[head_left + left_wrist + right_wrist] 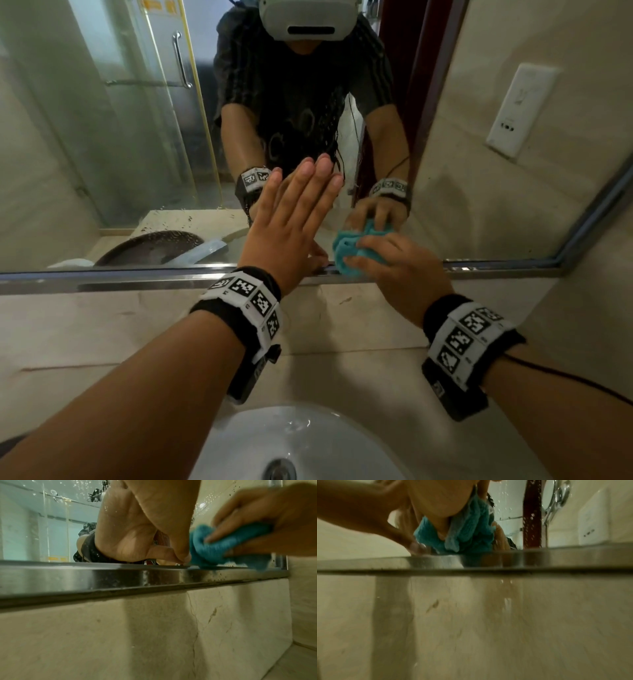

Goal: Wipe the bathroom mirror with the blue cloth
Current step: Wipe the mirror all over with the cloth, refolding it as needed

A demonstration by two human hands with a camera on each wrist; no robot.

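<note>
The bathroom mirror [137,137] fills the wall above a metal bottom frame [120,279]. My right hand [394,263] grips the bunched blue cloth [352,255] and presses it on the glass just above the frame, near the lower right of the mirror. In the left wrist view the blue cloth [214,547] sits under the right hand [257,520]; in the right wrist view the cloth [467,534] bulges below the palm. My left hand [294,219] lies flat on the glass with straight fingers, its thumb [171,555] down by the frame, just left of the cloth.
A white basin [301,442] with a drain [281,469] lies below my forearms. Beige tiled wall [102,325] runs under the frame. A white wall socket [520,109] sits on the right wall. Water spots [204,505] dot the glass.
</note>
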